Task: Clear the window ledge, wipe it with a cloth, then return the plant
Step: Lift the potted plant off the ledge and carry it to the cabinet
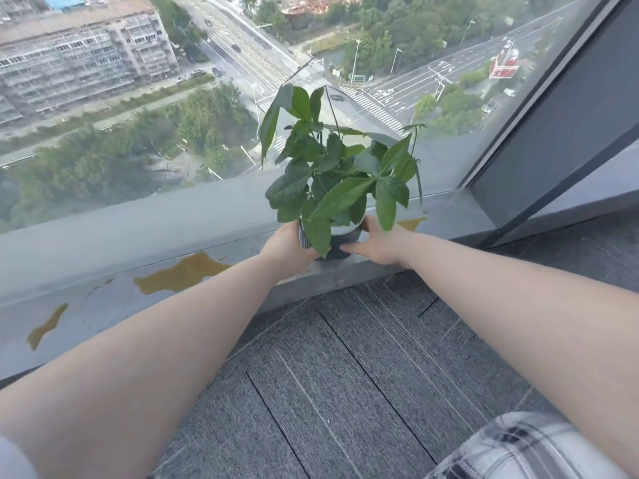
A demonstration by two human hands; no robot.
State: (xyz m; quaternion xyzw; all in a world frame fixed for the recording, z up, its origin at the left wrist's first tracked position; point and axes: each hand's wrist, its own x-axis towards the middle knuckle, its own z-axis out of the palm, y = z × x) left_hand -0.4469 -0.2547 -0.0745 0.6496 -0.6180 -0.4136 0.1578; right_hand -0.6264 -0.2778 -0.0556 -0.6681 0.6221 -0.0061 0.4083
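A leafy green plant [332, 167] grows in a dark striped pot [340, 242] that stands on the grey window ledge [103, 312], near its front edge. My left hand [287, 248] wraps the pot's left side and my right hand [377, 243] wraps its right side. Leaves hang over the pot's rim and hide most of it. No cloth is in view.
Brown liquid stains lie on the ledge: a large one [183, 276] left of the pot, a smaller one [46, 326] at far left, another [411, 223] to the right. Window glass [138, 115] rises behind the ledge. Grey carpet tiles [345, 375] cover the floor below.
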